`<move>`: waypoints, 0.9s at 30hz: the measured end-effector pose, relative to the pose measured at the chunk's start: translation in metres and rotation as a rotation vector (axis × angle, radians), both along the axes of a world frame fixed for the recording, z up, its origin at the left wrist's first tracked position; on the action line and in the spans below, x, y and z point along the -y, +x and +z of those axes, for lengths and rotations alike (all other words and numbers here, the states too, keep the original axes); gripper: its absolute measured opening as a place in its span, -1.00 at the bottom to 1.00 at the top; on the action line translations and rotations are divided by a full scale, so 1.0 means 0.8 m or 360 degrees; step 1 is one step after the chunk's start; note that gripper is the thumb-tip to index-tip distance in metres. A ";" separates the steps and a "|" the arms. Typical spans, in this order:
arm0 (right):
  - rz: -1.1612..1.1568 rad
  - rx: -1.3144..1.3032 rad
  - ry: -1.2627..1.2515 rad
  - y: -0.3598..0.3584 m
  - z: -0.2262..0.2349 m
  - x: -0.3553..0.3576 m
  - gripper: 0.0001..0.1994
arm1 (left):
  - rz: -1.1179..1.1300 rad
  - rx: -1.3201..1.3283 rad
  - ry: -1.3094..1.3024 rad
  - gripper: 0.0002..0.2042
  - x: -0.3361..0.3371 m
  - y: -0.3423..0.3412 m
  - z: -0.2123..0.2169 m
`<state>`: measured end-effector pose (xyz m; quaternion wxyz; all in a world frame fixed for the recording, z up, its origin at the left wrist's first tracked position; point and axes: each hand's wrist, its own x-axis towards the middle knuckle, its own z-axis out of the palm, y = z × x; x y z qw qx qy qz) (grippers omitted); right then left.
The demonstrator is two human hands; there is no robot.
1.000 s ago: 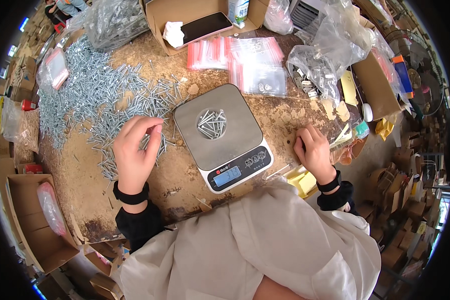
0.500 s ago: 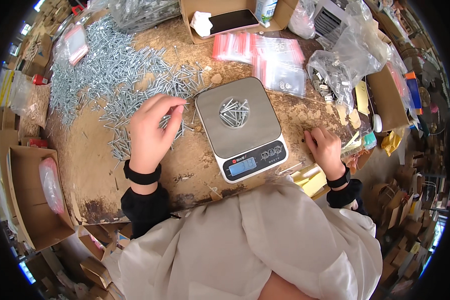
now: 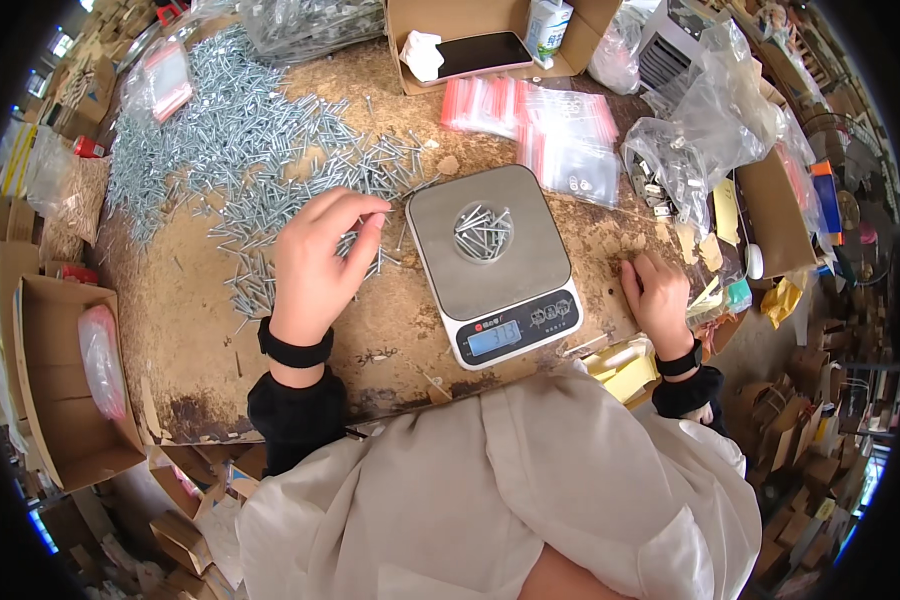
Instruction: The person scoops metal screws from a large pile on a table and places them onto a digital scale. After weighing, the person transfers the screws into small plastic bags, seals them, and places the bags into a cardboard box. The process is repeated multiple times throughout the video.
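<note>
My left hand (image 3: pixel 322 262) hovers beside the left edge of a kitchen scale (image 3: pixel 500 285), its thumb and fingertips pinched together; anything between them is too small to make out. On the scale's steel plate stands a small clear round cup (image 3: pixel 483 232) with several silver screws in it. Loose screws (image 3: pixel 260 150) lie in a wide heap behind and left of my left hand. To the right of the scale, my right hand (image 3: pixel 657 295) rests on the wooden table (image 3: pixel 190 350) with its fingers curled in, and nothing shows in it.
Clear zip bags with red edges (image 3: pixel 570 140) lie behind the scale. A cardboard box (image 3: pixel 405 70) holding a phone (image 3: pixel 482 55) stands at the back. At right is a plastic bag of metal parts (image 3: pixel 660 175); an open carton (image 3: pixel 70 380) sits at left.
The whole view has shifted slightly, so the scale and table appear a little farther right. Both hands keep nearly the same pose and place; the cup of screws stays on the scale.
</note>
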<state>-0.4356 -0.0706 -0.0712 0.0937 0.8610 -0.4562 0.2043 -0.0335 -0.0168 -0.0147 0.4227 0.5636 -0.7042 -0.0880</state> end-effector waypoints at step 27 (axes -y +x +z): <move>0.1044 0.0375 0.0384 0.206 0.135 0.068 -0.77 | 0.0027 0.0039 -0.0053 -0.91 -0.006 0.009 0.005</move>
